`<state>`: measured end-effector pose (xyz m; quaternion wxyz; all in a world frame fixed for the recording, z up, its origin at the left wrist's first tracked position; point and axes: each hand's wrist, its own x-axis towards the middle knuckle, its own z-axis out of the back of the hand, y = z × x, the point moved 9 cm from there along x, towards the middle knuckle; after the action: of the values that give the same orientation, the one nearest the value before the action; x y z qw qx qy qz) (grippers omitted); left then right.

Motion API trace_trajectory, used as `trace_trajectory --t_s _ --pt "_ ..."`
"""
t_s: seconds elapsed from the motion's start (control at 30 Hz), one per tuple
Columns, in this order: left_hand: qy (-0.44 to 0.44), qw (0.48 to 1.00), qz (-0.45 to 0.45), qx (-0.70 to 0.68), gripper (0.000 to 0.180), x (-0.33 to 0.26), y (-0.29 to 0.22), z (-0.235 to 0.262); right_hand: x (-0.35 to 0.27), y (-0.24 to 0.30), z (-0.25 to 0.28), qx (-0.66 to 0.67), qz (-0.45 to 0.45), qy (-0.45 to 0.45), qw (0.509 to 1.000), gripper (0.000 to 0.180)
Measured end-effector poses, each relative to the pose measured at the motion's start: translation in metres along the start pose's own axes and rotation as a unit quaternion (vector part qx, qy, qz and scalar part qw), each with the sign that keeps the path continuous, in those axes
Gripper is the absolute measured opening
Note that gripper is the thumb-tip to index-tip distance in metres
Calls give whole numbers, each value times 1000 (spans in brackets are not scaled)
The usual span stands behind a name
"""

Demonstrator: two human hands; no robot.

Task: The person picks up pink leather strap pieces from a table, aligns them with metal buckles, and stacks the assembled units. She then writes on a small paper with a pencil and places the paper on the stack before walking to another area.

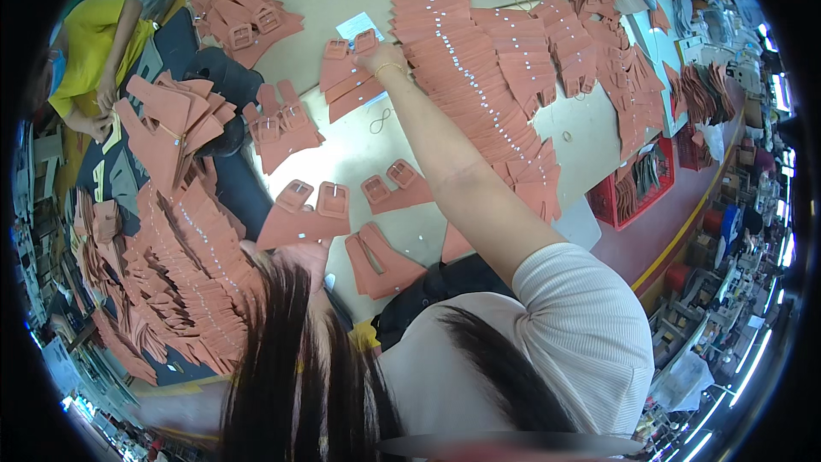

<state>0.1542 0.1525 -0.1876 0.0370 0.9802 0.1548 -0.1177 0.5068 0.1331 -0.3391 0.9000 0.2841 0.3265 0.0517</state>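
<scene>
My right hand [376, 57], a thin bracelet on its wrist, reaches far across the table and pinches a terracotta leather piece with a buckle [366, 41] on top of a small stack of such pieces [346, 85]. My left hand [310, 254] is close to my body, mostly hidden by my dark hair. It touches the near edge of a pair of buckled pieces [304, 214]; its fingers cannot be made out. More buckled pieces [395, 186] and flat cut pieces [380, 261] lie between my hands.
A long fanned row of terracotta straps [479, 77] runs right of my arm, and another heap [180, 265] lies at my left. A person in yellow [90, 51] works at far left. A red crate [637, 184] stands at the table's right edge. Rubber bands [380, 122] lie loose.
</scene>
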Motion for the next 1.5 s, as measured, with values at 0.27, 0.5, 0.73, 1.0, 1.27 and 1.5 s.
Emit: trace_trajectory --t_s 0.27,0.5,0.73,1.0,1.27,1.5 --pt "2 971 -171 166 56 -3 -37 -2 -57 43 15 248 198 -11 948 46" --pt "-120 958 -195 171 45 -11 7 22 -215 71 32 615 167 242 731 34" --pt "-74 905 -332 255 68 -34 35 -25 -339 31 0 634 92 342 688 40" --pt "-52 881 -354 309 51 -70 39 -67 -374 17 2 459 176 350 798 50" --pt "-110 892 -338 278 47 -108 34 -14 -395 -8 6 326 353 260 838 73" --pt "-176 908 -283 255 64 -164 40 20 -431 -64 -37 193 306 363 859 60"
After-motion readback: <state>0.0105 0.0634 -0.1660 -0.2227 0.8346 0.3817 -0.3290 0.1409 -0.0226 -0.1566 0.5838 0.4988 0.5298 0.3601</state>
